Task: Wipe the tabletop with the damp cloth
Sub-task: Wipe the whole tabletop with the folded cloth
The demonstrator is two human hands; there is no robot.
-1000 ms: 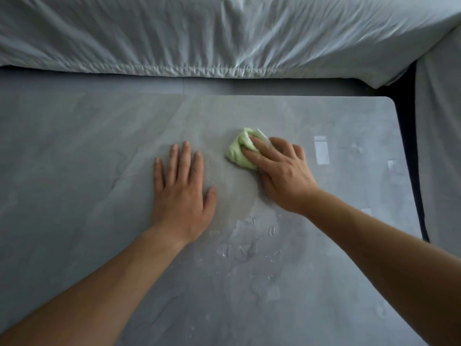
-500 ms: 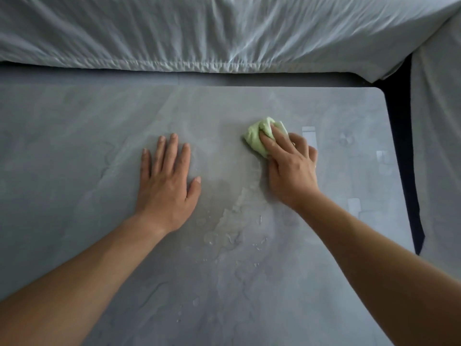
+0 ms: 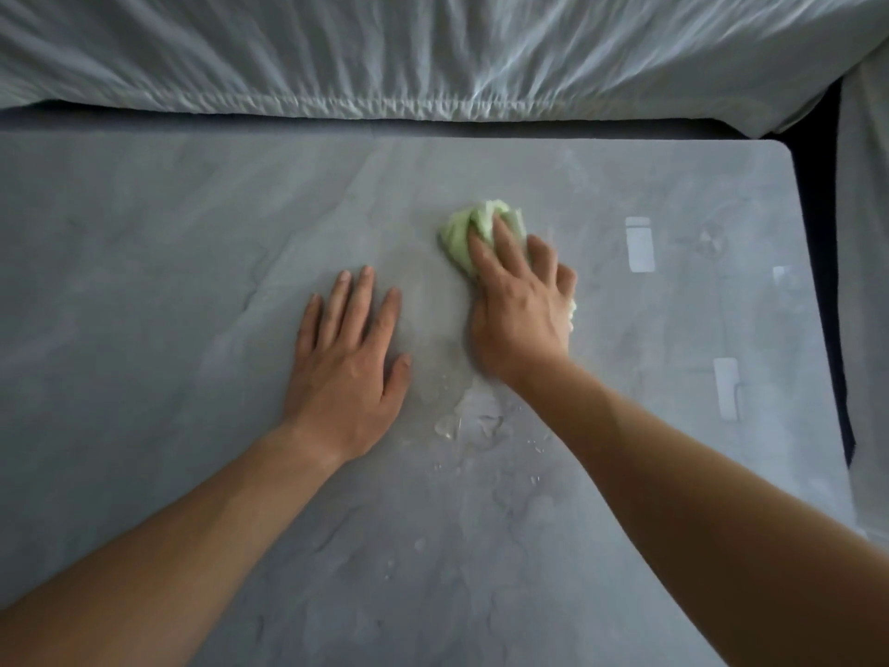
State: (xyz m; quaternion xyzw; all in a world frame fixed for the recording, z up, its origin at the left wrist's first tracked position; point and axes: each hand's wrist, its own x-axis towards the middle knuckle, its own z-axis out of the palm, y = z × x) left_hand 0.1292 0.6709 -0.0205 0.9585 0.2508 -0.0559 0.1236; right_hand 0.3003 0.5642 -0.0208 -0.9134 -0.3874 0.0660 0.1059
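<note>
A bunched light-green cloth (image 3: 461, 234) lies on the grey stone-look tabletop (image 3: 168, 262). My right hand (image 3: 519, 310) presses down on the cloth, fingers over its top; part of the cloth is hidden under the palm. My left hand (image 3: 349, 363) rests flat on the tabletop with fingers apart, to the left of the cloth and holding nothing. A patch of water drops (image 3: 469, 421) sits on the surface between my two wrists.
A piece of furniture draped in a wrinkled white sheet (image 3: 433, 55) runs along the table's far edge. The table's right edge (image 3: 818, 329) borders a dark gap, with more white fabric (image 3: 866, 281) beyond. Pale reflections (image 3: 640, 243) show on the right part.
My right hand has slid the cloth from the left towards the right and a little away from me, turning so the fingers point forward. My left hand stays flat on the table.
</note>
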